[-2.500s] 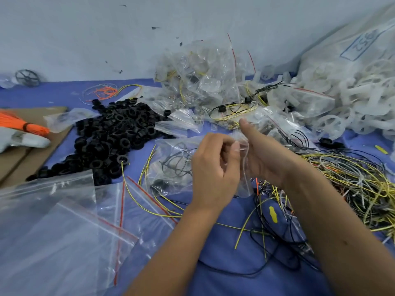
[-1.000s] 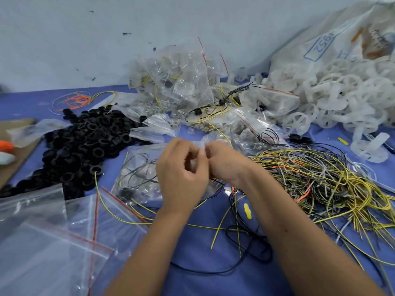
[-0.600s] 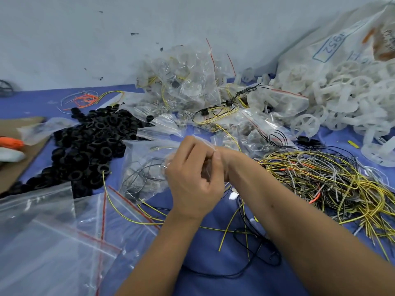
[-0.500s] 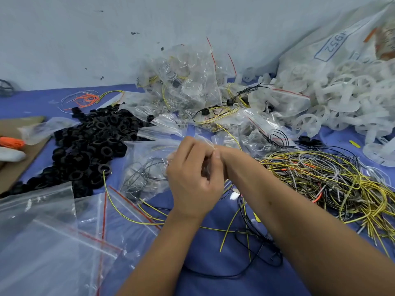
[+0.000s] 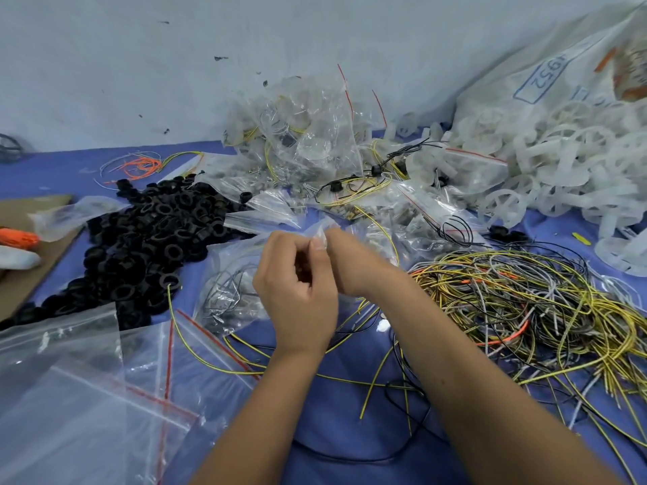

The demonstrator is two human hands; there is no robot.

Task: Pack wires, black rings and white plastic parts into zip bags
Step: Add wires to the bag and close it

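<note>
Nearest, a stack of empty zip bags [image 5: 80, 390] lies on the blue bench [image 5: 350, 432]; above it two forearms converge, the left hand [image 5: 297, 292] and right hand [image 5: 353, 264] each with a pinching grip on the top edge of one filled zip bag [image 5: 231, 285]; right, a tangle of wires [image 5: 525, 309]; farther, one heap of black rings [image 5: 147, 239], packed bags [image 5: 308, 148], white plastic parts [image 5: 560, 169], too many to count.

A single wide-angle view from the person's head looks forward and down, close over the blue table [image 5: 336, 432]. Both forearms enter from the near edge toward the middle. The wall [image 5: 175, 64] closes the far side. Straight edges bow toward the frame's borders.
</note>
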